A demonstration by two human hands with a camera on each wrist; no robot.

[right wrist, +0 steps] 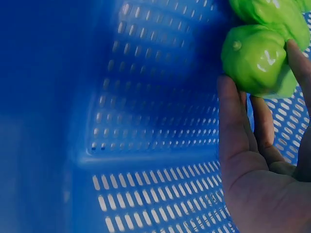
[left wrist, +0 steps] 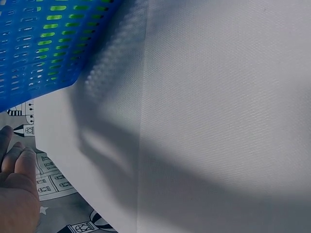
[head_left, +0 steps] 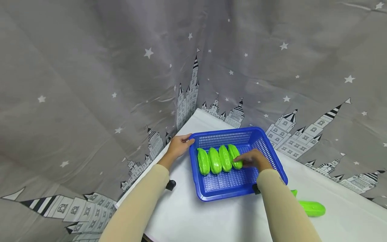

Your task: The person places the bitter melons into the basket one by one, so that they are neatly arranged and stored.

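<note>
Several bright green ridged vegetables [head_left: 215, 160] lie side by side in the left part of a blue basket [head_left: 229, 196]. My right hand [head_left: 255, 158] holds the rightmost vegetable [head_left: 234, 152]; in the right wrist view, thumb and fingers of the hand [right wrist: 265, 170] lie around the end of that vegetable [right wrist: 255, 60]. At the basket's upper left corner, my left hand [head_left: 177, 147] grips the rim with thumb and forefinger. The left wrist view shows part of this hand [left wrist: 19, 194] below the basket wall [left wrist: 39, 53], its contact with the rim out of view.
Another green vegetable [head_left: 312, 208] lies on the white table [head_left: 208, 222] right of the basket, beyond my right forearm, with a green tip [head_left: 294, 192] beside it. A grey curtain [head_left: 257, 60] with stars and castles hangs behind the table.
</note>
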